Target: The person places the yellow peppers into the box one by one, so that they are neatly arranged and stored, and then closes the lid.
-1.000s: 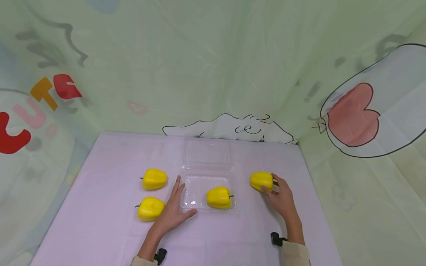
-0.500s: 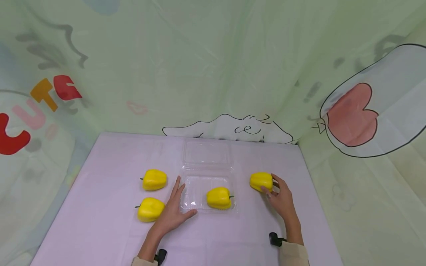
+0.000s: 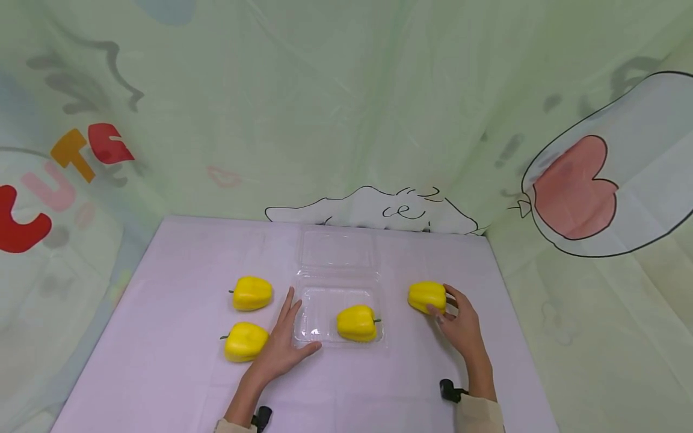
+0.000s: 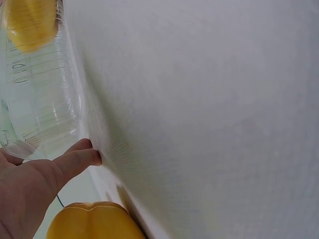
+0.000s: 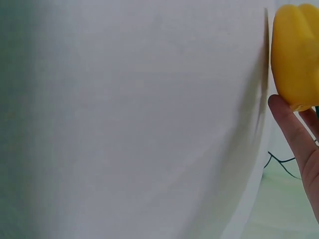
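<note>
A clear plastic clamshell container [image 3: 319, 300] lies with its lid folded back, and one yellow bell pepper [image 3: 355, 323] sits in the right part of its base. Along the container's left edge rests my left hand [image 3: 281, 346], fingers straight and thumb spread toward the near edge. To the right of the container, my right hand [image 3: 459, 322] holds another yellow bell pepper [image 3: 426, 297] by its stem end, thumb in front and fingers behind. In the right wrist view, the thumb touches the underside of that pepper [image 5: 296, 55].
Two more yellow bell peppers lie left of the container: a far one [image 3: 251, 293] and a near one [image 3: 243, 343] close beside my left wrist. A pale cloth covers the table [image 3: 178, 300]. Printed curtains [image 3: 335, 120] enclose the back and sides.
</note>
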`<state>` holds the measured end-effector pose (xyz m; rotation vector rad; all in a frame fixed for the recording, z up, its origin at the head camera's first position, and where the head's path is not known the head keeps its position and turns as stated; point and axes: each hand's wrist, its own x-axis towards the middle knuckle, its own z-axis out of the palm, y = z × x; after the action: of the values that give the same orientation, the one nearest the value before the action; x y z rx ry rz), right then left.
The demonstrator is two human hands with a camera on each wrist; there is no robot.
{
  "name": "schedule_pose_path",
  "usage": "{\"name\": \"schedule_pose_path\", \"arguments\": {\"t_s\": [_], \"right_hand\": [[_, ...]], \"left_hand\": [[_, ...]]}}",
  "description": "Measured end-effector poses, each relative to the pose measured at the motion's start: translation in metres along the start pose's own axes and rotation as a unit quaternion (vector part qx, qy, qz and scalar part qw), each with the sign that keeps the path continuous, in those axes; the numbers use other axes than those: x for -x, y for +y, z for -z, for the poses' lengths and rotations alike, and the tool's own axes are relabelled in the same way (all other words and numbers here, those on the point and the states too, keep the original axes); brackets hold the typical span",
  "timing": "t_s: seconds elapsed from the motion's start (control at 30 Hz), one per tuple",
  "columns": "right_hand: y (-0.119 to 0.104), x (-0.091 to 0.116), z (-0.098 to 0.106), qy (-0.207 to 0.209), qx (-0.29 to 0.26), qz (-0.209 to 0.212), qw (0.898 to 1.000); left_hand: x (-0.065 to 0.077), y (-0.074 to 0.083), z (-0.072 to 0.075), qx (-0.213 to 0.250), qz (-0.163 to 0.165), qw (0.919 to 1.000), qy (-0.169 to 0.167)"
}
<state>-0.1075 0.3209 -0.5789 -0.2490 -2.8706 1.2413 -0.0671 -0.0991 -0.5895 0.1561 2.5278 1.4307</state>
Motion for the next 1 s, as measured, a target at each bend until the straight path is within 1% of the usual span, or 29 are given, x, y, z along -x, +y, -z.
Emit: {"name": "schedule_pose_path", "arguments": {"t_s": [0.23, 0.4, 0.57, 1.0], "right_hand": [[-0.006, 0.001, 0.0, 0.008, -0.011, 0.024, 1.0], [-0.018, 0.005, 0.001, 0.006, -0.03, 0.034, 0.999], [-0.029, 0.009, 0.0, 0.012, -0.037, 0.053, 0.998], [-0.065, 0.02, -0.019, 0.018, -0.042, 0.092, 0.995]], "left_hand": [[-0.001, -0.001, 0.0, -0.012, -0.001, 0.9999, 0.004], [0.0, 0.001, 0.0, -0.011, 0.001, 0.9999, 0.002], [0.0, 0.001, -0.001, -0.012, 0.001, 0.9999, 0.003], [0.0, 0.0, -0.001, -0.001, -0.003, 1.0, 0.002]]}}
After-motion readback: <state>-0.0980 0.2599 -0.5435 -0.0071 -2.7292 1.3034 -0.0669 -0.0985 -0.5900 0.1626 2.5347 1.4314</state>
